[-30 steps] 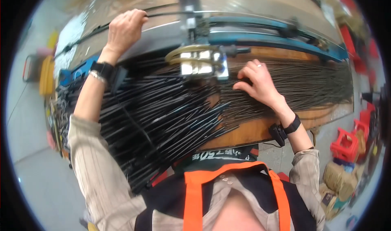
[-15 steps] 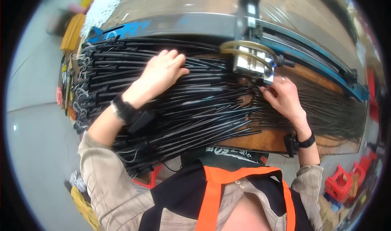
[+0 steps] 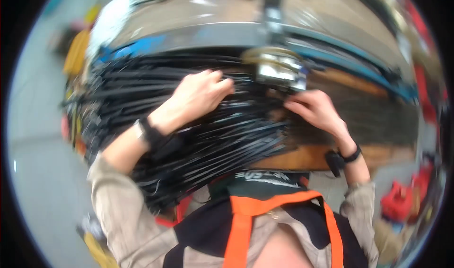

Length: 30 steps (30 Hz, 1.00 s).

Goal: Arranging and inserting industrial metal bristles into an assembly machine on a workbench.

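Many long black cables [image 3: 189, 161] lie side by side across the bench, blurred by motion. My left hand [image 3: 201, 95] is over the upper cables with its fingers curled closed, seemingly round a black cable; its fingertips are partly hidden. Just right of it stands a metal clamping device [image 3: 279, 74] with a yellowish hose [image 3: 255, 55] looped over its top. At the device's lower right edge, my right hand [image 3: 314, 109] has thumb and forefinger pinched together. Whatever lies between them is too small and smeared to make out.
Thin dark wires [image 3: 369, 123] spread right over the wooden benchtop [image 3: 326, 157]. A blue rail [image 3: 350, 55] runs behind the device. Red stools [image 3: 397, 202] stand at lower right. Yellow objects [image 3: 77, 52] and a white heap [image 3: 111, 24] are at upper left.
My left hand has moved right, closer to the clamping device. My right hand stays at the device's lower right edge. The whole view has shifted slightly and blurred.
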### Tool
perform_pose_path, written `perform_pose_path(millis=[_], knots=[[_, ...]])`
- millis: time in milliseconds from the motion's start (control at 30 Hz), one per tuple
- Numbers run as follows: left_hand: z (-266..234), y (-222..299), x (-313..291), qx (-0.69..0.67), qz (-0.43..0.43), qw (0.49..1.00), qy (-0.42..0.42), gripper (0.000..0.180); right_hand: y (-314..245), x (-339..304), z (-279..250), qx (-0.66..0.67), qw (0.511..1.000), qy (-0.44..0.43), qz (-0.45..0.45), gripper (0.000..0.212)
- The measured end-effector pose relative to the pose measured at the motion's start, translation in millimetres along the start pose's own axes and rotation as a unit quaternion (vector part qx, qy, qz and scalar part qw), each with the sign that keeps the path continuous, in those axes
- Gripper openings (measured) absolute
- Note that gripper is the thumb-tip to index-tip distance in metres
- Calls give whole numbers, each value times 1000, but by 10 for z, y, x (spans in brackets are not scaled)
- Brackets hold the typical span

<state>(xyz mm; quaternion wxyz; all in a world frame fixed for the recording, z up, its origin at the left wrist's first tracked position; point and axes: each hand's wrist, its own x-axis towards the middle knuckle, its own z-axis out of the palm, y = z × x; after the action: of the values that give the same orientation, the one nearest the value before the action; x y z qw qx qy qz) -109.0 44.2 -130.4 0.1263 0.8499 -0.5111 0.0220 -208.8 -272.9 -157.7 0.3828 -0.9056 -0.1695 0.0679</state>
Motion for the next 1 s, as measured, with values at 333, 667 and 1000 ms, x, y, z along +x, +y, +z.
perform_pose_path(millis=[333, 667, 1000], knots=[[44, 867, 638, -80, 48, 995, -20, 14, 79, -421, 231, 55, 960, 257, -93, 19], [-191, 1198, 860, 5, 33, 992, -123, 9, 28, -421, 80, -184, 870, 387, -245, 42], [-653, 1225, 1808, 5, 159, 981, -111, 52, 783, -1151, -1063, -253, 834, 475, -117, 30]])
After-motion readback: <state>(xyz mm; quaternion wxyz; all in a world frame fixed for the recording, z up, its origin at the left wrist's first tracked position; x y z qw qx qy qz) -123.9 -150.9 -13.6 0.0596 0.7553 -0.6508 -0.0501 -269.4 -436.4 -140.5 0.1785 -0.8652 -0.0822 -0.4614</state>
